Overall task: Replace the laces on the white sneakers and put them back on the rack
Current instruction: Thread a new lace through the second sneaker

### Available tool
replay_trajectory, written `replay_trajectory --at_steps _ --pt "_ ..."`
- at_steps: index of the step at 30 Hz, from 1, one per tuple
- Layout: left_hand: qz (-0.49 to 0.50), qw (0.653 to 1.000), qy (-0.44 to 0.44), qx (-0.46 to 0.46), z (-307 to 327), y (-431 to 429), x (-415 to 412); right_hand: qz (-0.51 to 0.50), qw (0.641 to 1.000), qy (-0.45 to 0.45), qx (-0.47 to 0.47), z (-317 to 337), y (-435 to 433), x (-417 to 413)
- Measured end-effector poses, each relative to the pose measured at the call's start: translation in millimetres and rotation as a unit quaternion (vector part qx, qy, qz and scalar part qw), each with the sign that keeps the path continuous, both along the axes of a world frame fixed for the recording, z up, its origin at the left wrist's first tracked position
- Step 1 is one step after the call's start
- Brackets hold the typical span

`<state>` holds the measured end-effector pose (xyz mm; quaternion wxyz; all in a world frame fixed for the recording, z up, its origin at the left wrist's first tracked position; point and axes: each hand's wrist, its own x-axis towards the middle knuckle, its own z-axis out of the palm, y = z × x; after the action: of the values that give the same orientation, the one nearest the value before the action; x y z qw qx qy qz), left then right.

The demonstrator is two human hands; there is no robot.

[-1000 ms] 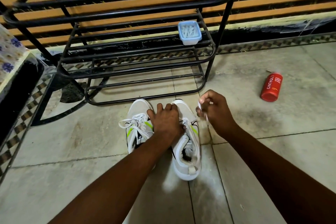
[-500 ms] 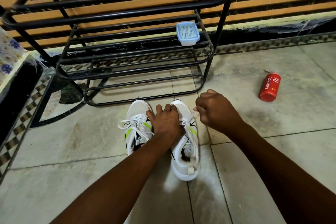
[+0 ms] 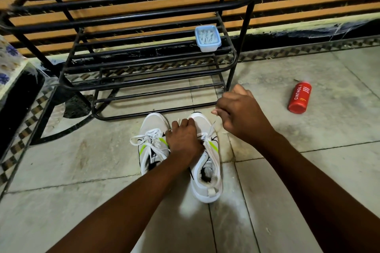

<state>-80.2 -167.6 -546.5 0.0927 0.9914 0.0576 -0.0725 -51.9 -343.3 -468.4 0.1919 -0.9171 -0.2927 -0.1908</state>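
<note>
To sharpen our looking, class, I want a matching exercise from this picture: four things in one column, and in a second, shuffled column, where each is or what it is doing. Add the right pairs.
Column one
1. red bottle
2. pale blue container
3. left hand
4. right hand

Column two
A. pinches a white lace
B. lies on its side on the floor
C. stands on a shelf of the black rack
D. holds a white sneaker

Pairs: 1-B, 2-C, 3-D, 4-A
</note>
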Motion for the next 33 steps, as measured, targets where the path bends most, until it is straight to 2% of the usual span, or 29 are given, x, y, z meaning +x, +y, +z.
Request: replay_trajectory --at_steps 4,8,9,11,14,15,17,20,23,28,33 --pt "0.058 0.984 -0.030 -0.164 -1.2 6.4 -4.6 -0.003 1.000 -0.004 0.011 0.3 0.3 0.0" --pt "0.076 0.968 -0.076 -0.228 14.1 10.1 -5.8 0.006 0.999 0.005 0.051 1.8 1.8 0.0" --pt "0.061 0.957 -0.079 -0.274 20.8 10.1 -3.1 0.006 0.998 0.008 0.061 1.9 2.3 -0.4" --pt "-0.002 0.911 -0.048 -0.411 33.8 10.1 6.8 0.003 0.997 0.014 0.075 2.0 3.1 -1.1" --pt "-0.028 0.813 -0.007 -0.582 51.9 3.8 17.2 -0.007 0.989 0.020 0.148 -0.3 2.7 -2.5" --pt "-0.024 0.798 -0.018 -0.602 57.7 0.3 17.2 -0.017 0.983 0.022 0.181 -3.1 1.9 -3.5" --pt "-0.027 0.793 -0.041 -0.607 61.4 -4.1 16.0 -0.040 0.974 0.035 0.220 -10.0 -0.8 -5.4" --pt "0.023 0.779 -0.045 -0.625 55.7 -2.5 17.4 -0.064 0.969 0.072 0.230 -27.8 -11.9 -6.9" --pt "0.099 0.746 -0.037 -0.657 56.3 4.6 20.1 -0.071 0.972 0.117 0.189 -49.2 -29.2 -9.0" --pt "0.103 0.746 -0.052 -0.656 52.8 24.5 20.6 -0.098 0.973 0.170 0.120 -82.8 -59.3 -15.2" --pt "0.164 0.679 -0.071 -0.712 37.0 35.7 20.9 -0.199 0.958 0.192 0.073 -109.4 -94.4 -17.4"
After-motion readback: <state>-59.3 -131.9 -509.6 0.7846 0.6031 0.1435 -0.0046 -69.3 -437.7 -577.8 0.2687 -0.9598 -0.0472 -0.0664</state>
